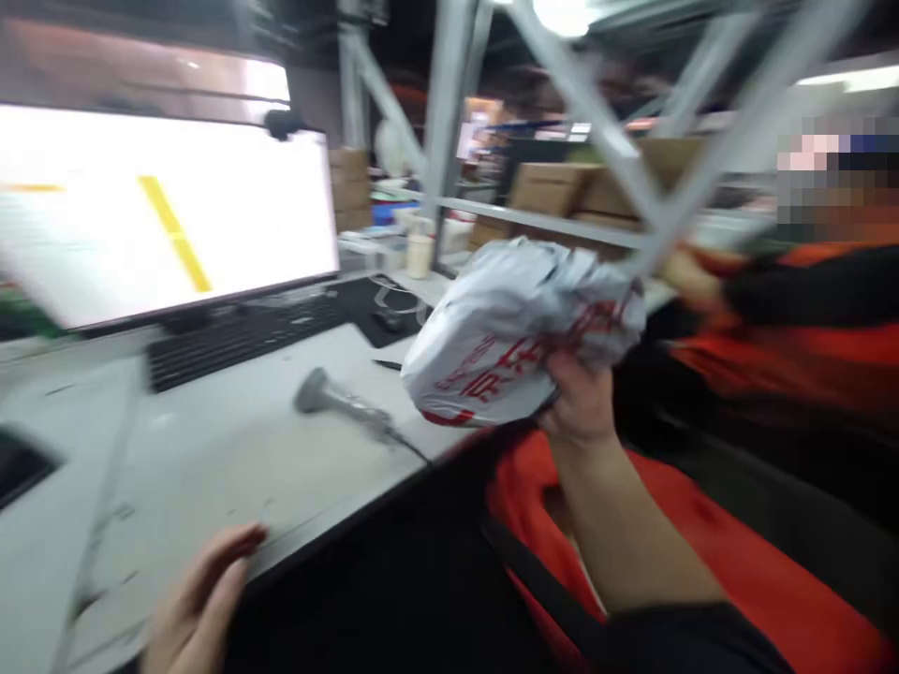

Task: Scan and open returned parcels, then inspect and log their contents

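My right hand (580, 398) grips a white plastic mailer bag (516, 328) with red print, held up over the right end of the white desk (211, 459). My left hand (200, 599) hovers at the desk's near edge, fingers stretched out, holding nothing. A grey handheld barcode scanner (337, 402) lies on the desk between the two hands, its cable trailing right. The whole view is smeared by motion.
A bright monitor (161, 215) and black keyboard (239, 337) stand at the desk's back left. Grey metal racking (618, 140) and cardboard boxes (548, 187) rise behind. Another person in orange and black (787, 318) stands at the right. Orange fabric (674, 524) lies below my right arm.
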